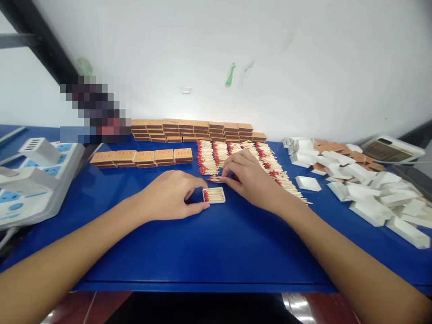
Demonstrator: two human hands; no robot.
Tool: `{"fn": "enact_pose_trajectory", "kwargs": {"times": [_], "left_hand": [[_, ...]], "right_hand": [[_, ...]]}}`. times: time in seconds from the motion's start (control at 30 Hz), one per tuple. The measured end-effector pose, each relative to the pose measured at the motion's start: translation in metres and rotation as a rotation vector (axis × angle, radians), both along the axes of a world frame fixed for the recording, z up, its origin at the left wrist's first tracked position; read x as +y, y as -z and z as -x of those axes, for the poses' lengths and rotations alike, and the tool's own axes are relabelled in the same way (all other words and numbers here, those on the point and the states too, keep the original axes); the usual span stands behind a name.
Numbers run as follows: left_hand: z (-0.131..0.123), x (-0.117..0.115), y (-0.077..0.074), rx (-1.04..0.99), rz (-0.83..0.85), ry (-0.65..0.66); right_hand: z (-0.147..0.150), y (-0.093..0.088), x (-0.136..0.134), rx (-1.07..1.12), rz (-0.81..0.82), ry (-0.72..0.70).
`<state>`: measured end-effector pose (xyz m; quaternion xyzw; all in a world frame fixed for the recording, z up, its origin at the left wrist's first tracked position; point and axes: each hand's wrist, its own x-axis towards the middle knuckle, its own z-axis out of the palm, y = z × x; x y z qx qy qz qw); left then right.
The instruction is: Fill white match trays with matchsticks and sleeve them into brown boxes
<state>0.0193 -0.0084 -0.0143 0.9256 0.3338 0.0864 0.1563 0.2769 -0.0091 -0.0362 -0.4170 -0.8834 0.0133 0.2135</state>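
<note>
My left grip (172, 193) pinches the white tray (216, 202), lying mid-table (219, 252), at its nine-o'clock end, probably to steady it while leaving the matches inside (215, 195) uncovered. My right grip (248, 176) seems closed on a few loose matches (215, 179) off its twelve o'clock; the match rows (204, 157) at one and white pieces (369, 212) at three likely sit there for easy reach.

Red-tipped pale matches (220, 152), white tray (216, 202), blue table (205, 252)
</note>
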Motion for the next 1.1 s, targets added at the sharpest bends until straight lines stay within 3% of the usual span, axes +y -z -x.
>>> {"fn": "enact_pose_trajectory", "kwargs": {"times": [0.4,1.1], "left_hand": [[0.003,0.005,0.010,-0.054,-0.059,-0.115],[0.001,0.001,0.005,-0.032,-0.017,-0.061]], "right_hand": [[0.004,-0.014,-0.016,0.041,0.038,-0.065],[0.012,-0.013,-0.023,0.063,0.046,-0.126]]}}
